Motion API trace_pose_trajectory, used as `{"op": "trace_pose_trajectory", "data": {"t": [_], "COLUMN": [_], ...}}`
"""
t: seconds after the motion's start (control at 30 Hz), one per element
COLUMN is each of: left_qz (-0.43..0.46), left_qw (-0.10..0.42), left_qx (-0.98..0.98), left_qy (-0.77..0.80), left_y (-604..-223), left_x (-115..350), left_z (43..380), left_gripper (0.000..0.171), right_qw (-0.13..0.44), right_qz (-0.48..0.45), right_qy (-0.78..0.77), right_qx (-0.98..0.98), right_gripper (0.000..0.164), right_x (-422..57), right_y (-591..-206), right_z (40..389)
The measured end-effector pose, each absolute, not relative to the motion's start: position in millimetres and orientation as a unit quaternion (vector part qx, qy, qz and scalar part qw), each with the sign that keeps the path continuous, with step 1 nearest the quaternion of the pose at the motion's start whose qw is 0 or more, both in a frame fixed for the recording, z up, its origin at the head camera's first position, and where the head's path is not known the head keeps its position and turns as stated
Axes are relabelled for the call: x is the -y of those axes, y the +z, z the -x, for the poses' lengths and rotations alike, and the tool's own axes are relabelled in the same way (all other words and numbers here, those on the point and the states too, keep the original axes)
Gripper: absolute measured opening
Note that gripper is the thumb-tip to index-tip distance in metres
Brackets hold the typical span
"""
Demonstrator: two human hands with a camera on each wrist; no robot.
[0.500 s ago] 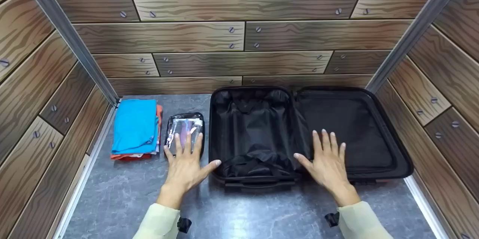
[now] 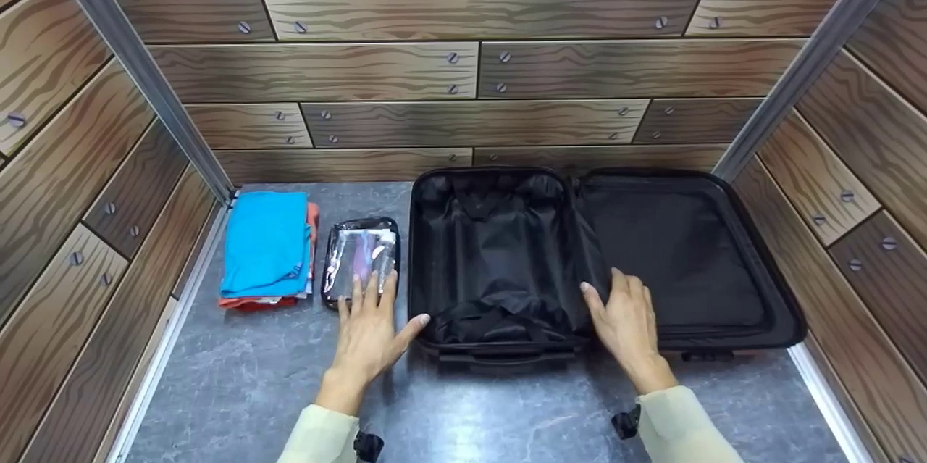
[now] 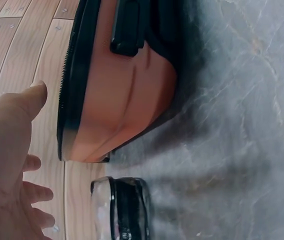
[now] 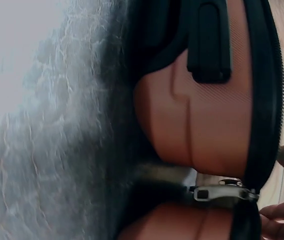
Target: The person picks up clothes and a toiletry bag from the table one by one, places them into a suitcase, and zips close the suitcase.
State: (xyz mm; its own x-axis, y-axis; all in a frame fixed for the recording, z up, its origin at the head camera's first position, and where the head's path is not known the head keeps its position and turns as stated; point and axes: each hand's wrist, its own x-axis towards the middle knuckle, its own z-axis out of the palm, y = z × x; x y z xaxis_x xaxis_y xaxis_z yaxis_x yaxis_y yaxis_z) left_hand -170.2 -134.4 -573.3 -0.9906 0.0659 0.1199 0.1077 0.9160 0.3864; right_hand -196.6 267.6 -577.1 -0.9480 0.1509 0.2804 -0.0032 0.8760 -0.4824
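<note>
An orange suitcase with a black lining lies open: its deep half (image 2: 492,253) in the middle, its shallow half (image 2: 673,253) folded out to the right. Above the near end of a clear zip pouch (image 2: 362,264) with black edges, my left hand (image 2: 366,340) spreads its fingers, thumb pointing toward the suitcase rim. My right hand (image 2: 626,322) hovers over the near end of the fold between the halves, its fingers loosely bent with nothing between them. The right wrist view shows its fingertips (image 4: 278,220) beside the black zip edge, close to a metal zip pull (image 4: 222,194).
A folded stack of clothes (image 2: 264,245), blue on top with orange-red below, lies left of the pouch. Wood-print walls (image 2: 405,72) enclose the grey marbled floor (image 2: 239,390) at the back and both sides. The suitcase handle (image 2: 507,358) faces me.
My right hand has moved slightly left toward the fold, its spread fingers drawing together and bending. The left hand has pulled back a little from the pouch, fingers less spread.
</note>
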Motion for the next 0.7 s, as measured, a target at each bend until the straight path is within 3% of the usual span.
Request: {"op": "trace_pose_trajectory", "data": {"t": [0.43, 0.7], "left_qz": [0.022, 0.001], "left_qw": [0.096, 0.174], "left_qx": [0.958, 0.94], "left_qy": [-0.269, -0.295], "left_y": [-586.7, -585.9], "left_x": [147.1, 185.1], "left_z": [170.5, 182.2], "left_gripper": [0.076, 0.063], "right_qw": [0.086, 0.101], "right_qz": [0.086, 0.089], "right_qy": [0.225, 0.228], "right_qx": [0.967, 0.964], "right_gripper": [0.062, 0.059], "right_x": [-263.5, -263.8], "right_y": [-578.9, -582.1], "right_z": [200.2, 199.7]}}
